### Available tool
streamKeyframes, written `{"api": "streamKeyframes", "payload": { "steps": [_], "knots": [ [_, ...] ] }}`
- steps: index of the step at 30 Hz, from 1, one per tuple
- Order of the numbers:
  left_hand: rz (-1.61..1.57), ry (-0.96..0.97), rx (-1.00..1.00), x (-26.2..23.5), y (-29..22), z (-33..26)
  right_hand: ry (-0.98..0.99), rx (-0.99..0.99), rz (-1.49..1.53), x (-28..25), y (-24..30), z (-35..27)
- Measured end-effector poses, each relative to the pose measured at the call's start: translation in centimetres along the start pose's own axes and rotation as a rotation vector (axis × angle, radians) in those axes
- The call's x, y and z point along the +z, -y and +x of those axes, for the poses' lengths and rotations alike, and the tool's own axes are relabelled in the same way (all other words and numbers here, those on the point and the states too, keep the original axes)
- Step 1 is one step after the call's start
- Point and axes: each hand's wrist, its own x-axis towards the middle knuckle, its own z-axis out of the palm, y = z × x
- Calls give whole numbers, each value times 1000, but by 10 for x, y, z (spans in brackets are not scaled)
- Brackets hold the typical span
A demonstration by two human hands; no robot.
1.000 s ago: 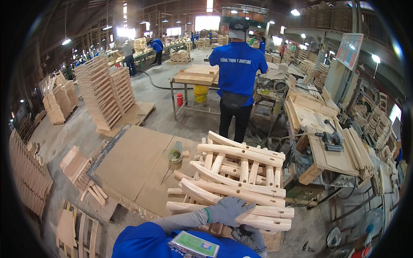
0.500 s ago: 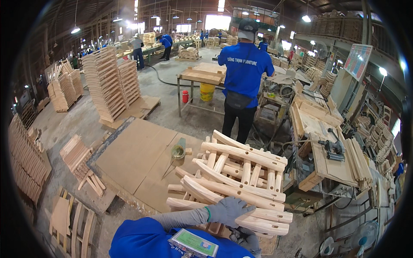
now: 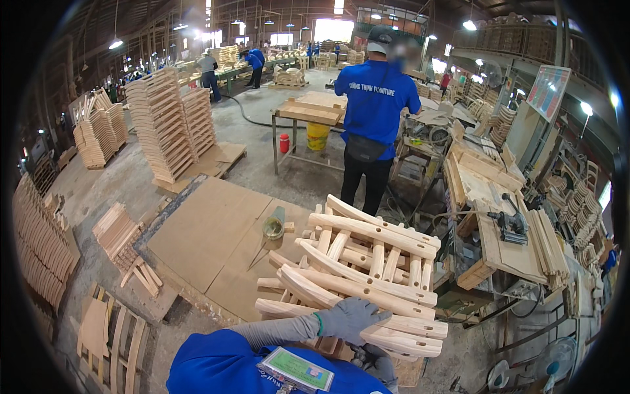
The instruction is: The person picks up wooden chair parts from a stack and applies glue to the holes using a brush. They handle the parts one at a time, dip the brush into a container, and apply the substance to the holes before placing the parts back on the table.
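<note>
A stack of pale wooden ladder-like frames (image 3: 367, 285), with curved rails, slots and round cross-pieces, lies right in front of me. My left hand (image 3: 351, 320), in a grey glove with a green cuff, is closed over a rail of the nearest wooden frame (image 3: 403, 340). Its fingers point right across the wood. Below it, close to my body, my right hand (image 3: 374, 361) in a darker grey glove has curled fingers against the underside of that frame. What the right fingers hold is partly hidden by the rail and my left hand.
Left of the stack, brown board sheets (image 3: 210, 230) carry a clear container (image 3: 273, 227). A co-worker (image 3: 377, 105) in blue stands beyond, facing away. On the right is a workbench (image 3: 502, 253) with a clamp. Tall stacks of curved wooden parts (image 3: 157, 128) stand left.
The view has shifted slightly. Both hands stay at the nearest frame, and the co-worker's head has turned a little to the right.
</note>
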Motion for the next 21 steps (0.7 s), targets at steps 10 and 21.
{"api": "streamKeyframes", "payload": {
  "steps": [10,21],
  "knots": [
    [5,23,-16,-5,-3,1,96,3,-100,31,7,41],
    [0,28,-16,-2,-1,2,55,29,-72,26,6,41]
  ]
}}
